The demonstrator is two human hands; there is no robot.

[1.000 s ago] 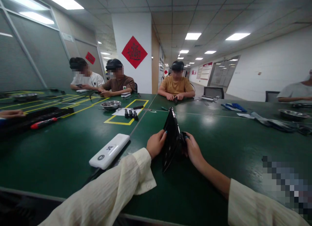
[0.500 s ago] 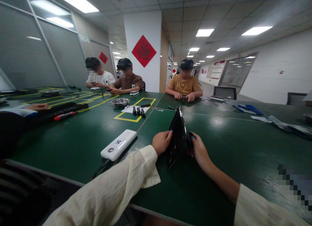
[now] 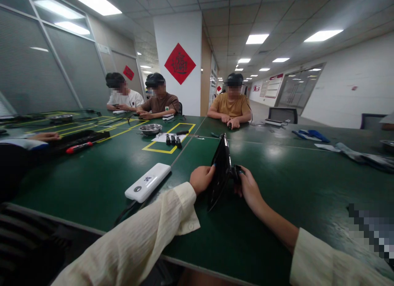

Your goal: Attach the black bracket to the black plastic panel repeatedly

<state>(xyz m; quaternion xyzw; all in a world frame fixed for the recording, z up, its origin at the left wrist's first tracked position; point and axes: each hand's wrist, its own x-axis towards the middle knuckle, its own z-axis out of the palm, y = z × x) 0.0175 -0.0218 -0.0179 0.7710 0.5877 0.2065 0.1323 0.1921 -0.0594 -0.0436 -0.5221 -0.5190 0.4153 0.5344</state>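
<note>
A black tablet-like device [image 3: 219, 171] stands on edge on the green table [image 3: 92, 175], tilted with its top away from me. My left hand [image 3: 201, 178] grips its left face, fingers curled on it. My right hand [image 3: 248, 188] holds its right side, where a small black part [image 3: 236, 173] sits under the fingers. Both cream sleeves reach in from the bottom.
A white power bank [image 3: 147, 182] with a cable lies left of my hands. Further off are a steel bowl [image 3: 150, 129], small black parts [image 3: 173, 140] in a yellow-taped square, and a red-handled screwdriver [image 3: 79, 146]. Three people sit at the far side; another person's arm rests at left.
The device and both hands keep their grip. The view has swung to the left and dipped, then steadied; the device has tilted a little more upright.
</note>
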